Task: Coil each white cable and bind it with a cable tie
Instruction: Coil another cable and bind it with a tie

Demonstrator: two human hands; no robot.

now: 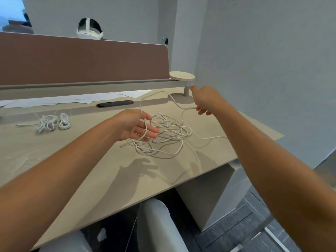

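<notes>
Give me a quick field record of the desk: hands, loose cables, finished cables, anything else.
left hand: fingers straight, a strand of thin white cable draped over them
right hand: pinching the same cable, drawn up and out to the right
loose cables: tangled white cable pile on the beige desk top
coiled cables: two white bundles at far left; ties too small to tell
other: white paper sheets by the brown partition
</notes>
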